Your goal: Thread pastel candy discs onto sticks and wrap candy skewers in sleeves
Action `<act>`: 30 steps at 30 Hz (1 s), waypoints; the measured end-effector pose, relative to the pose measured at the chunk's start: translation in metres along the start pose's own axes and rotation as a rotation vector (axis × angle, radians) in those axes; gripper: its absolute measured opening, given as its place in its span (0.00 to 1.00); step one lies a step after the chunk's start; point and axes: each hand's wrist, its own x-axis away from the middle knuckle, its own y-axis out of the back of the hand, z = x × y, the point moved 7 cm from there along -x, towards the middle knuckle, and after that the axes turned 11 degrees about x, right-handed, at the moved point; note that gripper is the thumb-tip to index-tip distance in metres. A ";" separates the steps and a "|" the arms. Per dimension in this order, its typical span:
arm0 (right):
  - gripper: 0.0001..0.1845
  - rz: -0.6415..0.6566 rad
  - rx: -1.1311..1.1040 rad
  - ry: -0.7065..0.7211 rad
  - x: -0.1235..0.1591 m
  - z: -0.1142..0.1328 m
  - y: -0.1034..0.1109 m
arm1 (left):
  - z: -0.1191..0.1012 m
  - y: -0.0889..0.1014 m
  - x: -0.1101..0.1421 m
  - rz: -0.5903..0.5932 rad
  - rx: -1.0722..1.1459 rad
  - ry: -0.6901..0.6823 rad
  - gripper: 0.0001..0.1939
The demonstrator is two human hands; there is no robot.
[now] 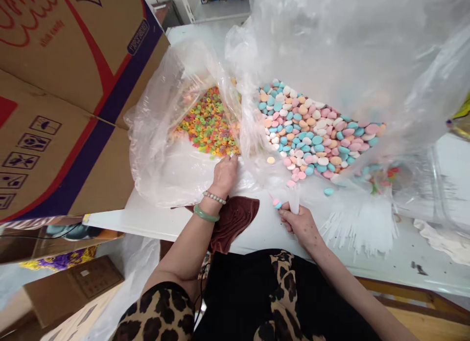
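My left hand (224, 173) reaches into a clear plastic bag (165, 111) of small colourful ring candies (207, 123), its fingers curled at the edge of the pile; what they hold is hidden. My right hand (299, 223) is closed on a small clear bag (286, 196) with a few pastel candies at its bottom. Behind it a large clear bag (330, 47) holds a heap of pastel disc candies (316, 133) in pink, blue, white and orange. A few discs lie loose on the white table (147, 218).
A big cardboard box (66, 86) stands at the left. A dark red cloth (235, 218) lies at the table's front edge. A stack of small clear bags (360, 223) sits on the right, with crumpled plastic beyond. More cardboard boxes (73, 282) lie on the floor at left.
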 end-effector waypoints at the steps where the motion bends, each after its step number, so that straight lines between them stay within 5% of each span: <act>1: 0.09 0.003 -0.004 0.006 0.001 0.001 0.000 | 0.002 0.002 0.000 -0.017 0.074 0.009 0.10; 7: 0.09 -0.007 -0.030 0.048 0.005 0.011 0.007 | 0.011 0.011 0.024 -0.097 1.124 0.273 0.05; 10: 0.09 0.014 -0.036 0.075 0.010 0.026 0.001 | -0.015 -0.004 0.045 0.110 1.662 0.462 0.11; 13: 0.08 0.003 0.041 0.150 0.015 0.044 -0.007 | -0.048 -0.018 0.063 0.313 1.929 0.563 0.11; 18: 0.07 -0.101 0.284 0.324 0.016 0.057 -0.006 | -0.078 -0.031 0.075 0.384 1.972 0.504 0.09; 30: 0.09 -0.200 0.552 0.448 0.011 0.055 0.008 | -0.077 -0.033 0.081 0.193 1.710 0.500 0.15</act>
